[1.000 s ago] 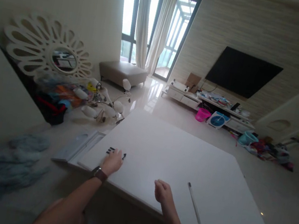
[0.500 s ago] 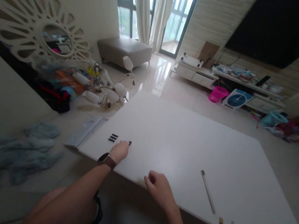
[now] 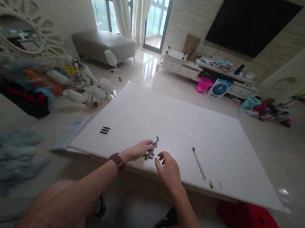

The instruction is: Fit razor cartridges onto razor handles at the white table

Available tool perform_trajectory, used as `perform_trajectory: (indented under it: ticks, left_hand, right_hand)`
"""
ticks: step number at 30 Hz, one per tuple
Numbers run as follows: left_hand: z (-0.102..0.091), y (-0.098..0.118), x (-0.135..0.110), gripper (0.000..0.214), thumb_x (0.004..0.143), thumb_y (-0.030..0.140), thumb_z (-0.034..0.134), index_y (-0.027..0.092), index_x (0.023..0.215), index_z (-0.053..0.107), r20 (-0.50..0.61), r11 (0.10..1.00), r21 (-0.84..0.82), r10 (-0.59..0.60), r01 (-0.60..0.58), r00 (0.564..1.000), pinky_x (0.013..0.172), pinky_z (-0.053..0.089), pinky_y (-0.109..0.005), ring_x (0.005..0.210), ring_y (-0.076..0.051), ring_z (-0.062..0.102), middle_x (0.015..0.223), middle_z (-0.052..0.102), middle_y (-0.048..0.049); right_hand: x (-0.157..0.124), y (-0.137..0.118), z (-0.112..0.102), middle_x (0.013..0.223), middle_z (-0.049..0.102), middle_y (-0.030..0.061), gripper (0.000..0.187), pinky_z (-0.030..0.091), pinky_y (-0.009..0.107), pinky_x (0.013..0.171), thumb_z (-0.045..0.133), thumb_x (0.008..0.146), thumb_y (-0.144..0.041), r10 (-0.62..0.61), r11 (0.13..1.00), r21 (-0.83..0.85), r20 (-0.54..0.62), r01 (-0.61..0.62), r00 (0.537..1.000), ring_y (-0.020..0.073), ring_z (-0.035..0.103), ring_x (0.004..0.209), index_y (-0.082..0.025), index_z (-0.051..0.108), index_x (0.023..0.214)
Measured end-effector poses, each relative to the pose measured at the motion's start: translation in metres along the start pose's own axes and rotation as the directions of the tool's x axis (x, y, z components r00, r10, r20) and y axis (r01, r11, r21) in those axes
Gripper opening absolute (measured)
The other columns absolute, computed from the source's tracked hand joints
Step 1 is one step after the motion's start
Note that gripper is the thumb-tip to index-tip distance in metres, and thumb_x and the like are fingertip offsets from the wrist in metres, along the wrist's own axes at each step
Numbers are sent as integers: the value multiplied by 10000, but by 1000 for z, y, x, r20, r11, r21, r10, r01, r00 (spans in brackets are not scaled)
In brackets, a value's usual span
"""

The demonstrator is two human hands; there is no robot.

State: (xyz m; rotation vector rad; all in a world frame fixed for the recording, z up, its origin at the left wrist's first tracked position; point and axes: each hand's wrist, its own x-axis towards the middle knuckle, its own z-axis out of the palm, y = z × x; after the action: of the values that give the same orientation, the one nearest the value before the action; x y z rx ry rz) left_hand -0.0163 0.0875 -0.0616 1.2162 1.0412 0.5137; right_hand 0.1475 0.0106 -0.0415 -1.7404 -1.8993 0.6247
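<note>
My left hand point(image 3: 138, 151), with a brown watch on its wrist, pinches a slim dark pen-like tool point(image 3: 152, 148) above the near edge of a large white board point(image 3: 168, 124). My right hand point(image 3: 167, 167) hovers just right of the tool with its fingers curled, close to the tool's lower end; nothing shows in it. Three small black pieces point(image 3: 104, 130) lie side by side on the board's left part. A thin white stick point(image 3: 198, 163) lies to the right of my hands, with two tiny bits point(image 3: 211, 184) near its end.
A grey flat tray point(image 3: 67, 138) lies by the board's left edge. A white chandelier point(image 3: 87, 88), a flower-framed mirror point(image 3: 14, 36) and clutter are at the left. A red object point(image 3: 251, 224) sits under the board's right corner. A bench, TV cabinet and pink basket stand beyond.
My left hand left the spot by the black pieces and came to the middle holding the dark tool. My right hand moved up beside it. The view shifted down and left.
</note>
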Motion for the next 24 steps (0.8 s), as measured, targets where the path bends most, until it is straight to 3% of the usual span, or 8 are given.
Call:
perform_trajectory:
  ticks: [2,6,9,14,18,24]
  left_hand:
    - [21,4,0,205,792,213,532,146,984,559,84,925,-380,42,-6,996,655,501,-234,697,-119,592,834,586,-34]
    - [43,8,1,201,717,216,578,156,906,538,87,801,-598,63,1,994,462,308,-174,525,-73,448,687,472,24]
    - [44,11,1,194,713,241,589,155,876,529,75,779,-626,103,-34,992,430,238,-182,482,-63,400,676,469,28]
    - [40,10,4,282,836,433,575,156,867,533,33,798,-600,93,-55,995,401,201,-190,429,-67,362,614,491,23]
    - [39,2,8,398,862,548,541,167,756,492,-29,834,-542,107,-106,994,387,182,-188,403,-65,321,529,455,29]
    - [44,0,5,409,842,569,604,168,859,524,-91,852,-494,147,-173,985,383,207,-174,423,-70,358,560,463,45]
  right_hand:
    - [11,7,-6,939,679,62,184,399,284,696,567,912,-324,57,988,145,-92,-44,994,183,593,771,-179,630,1006]
    - [28,19,-10,927,704,74,247,447,304,729,536,920,-376,110,920,387,-122,-54,986,208,630,828,-168,663,958]
    - [38,23,-7,920,716,66,272,450,303,714,546,911,-398,116,856,515,-95,-51,989,213,632,842,-175,702,924]
    - [51,19,3,964,724,67,319,447,291,664,608,878,-463,156,726,682,-32,-93,987,228,632,885,-185,743,959]
    - [55,15,9,985,721,63,310,444,284,655,619,880,-450,137,696,715,-50,-61,989,218,620,878,-196,756,993]
    - [49,8,11,1020,713,67,334,464,271,635,628,875,-479,169,648,759,-64,-62,983,216,614,896,-201,767,999]
